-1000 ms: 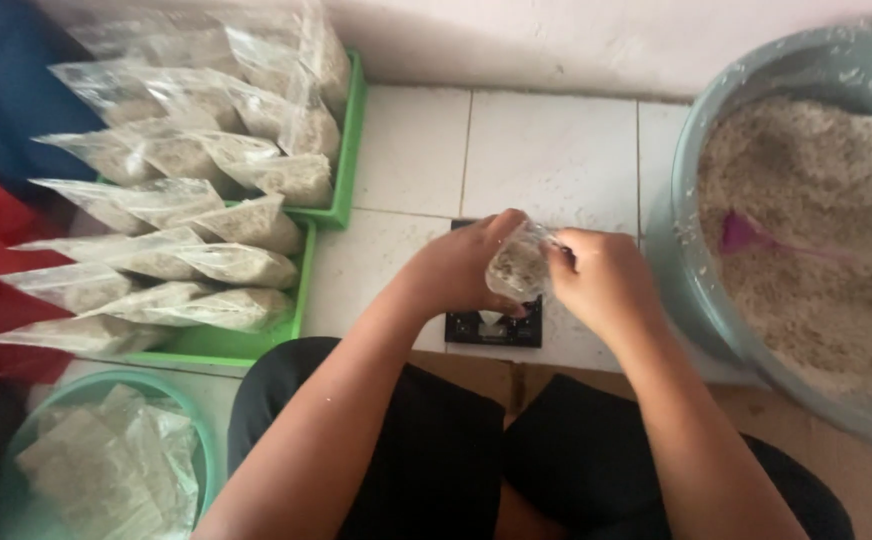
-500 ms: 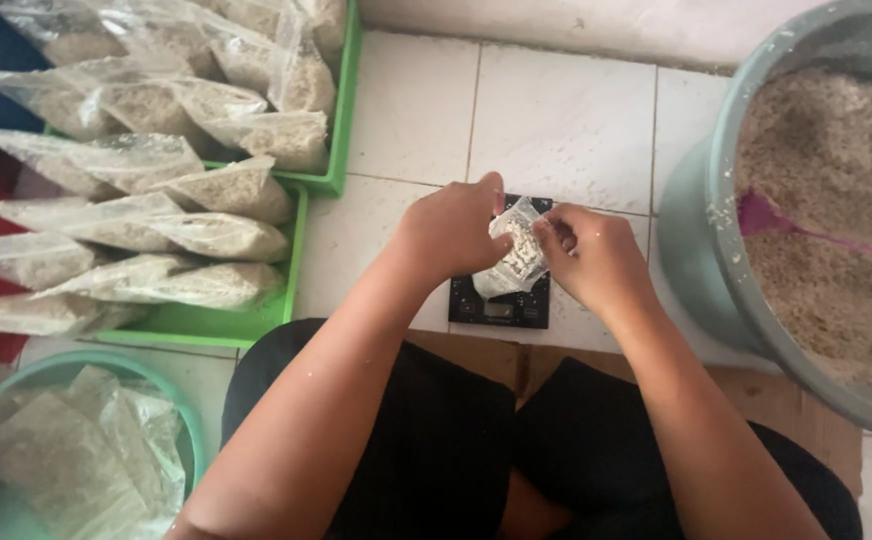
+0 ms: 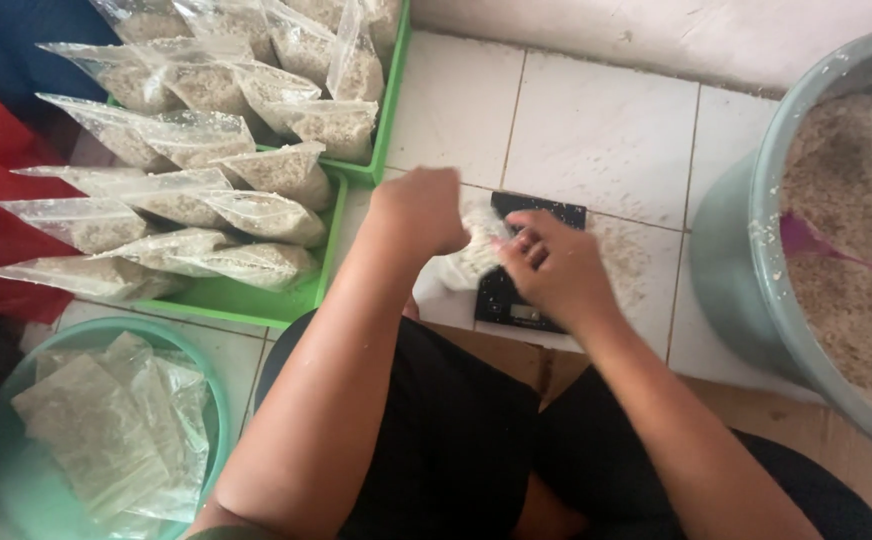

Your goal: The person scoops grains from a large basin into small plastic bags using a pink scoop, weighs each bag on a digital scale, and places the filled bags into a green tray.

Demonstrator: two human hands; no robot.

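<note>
The person is sitting on the tiled floor (image 3: 596, 130), and both hands are working a small clear bag (image 3: 471, 255) of pale, crumbly meal just above a black kitchen scale (image 3: 541, 215) that is lying flat on the tiles. The left hand (image 3: 421, 210) is gripping the bag from the left, its fingers curled tight around the plastic; the right hand (image 3: 551, 265) is closing in from the right with its fingers bent and pressed against the bag. Motion blur is hiding whether the mouth of the bag is being twisted, folded or pinched shut.

Judging from how things are lying, much of the packing seems already behind this moment. Two green trays (image 3: 256, 300) at the far left are carrying many filled bags (image 3: 256, 215), laid in overlapping rows with their open tops pointing left. A round green basin (image 3: 6, 470) at the near left is holding a stack of flat plastic bags (image 3: 96, 430), which look unfilled, though the plastic is making that hard to tell.

Plenty appears to be left as well: the big grey tub (image 3: 746, 260) at the right is holding a deep heap of the same meal, with a pink scoop (image 3: 806, 240) sticking out of it. Some meal is dusting the tiles near the scale.
</note>
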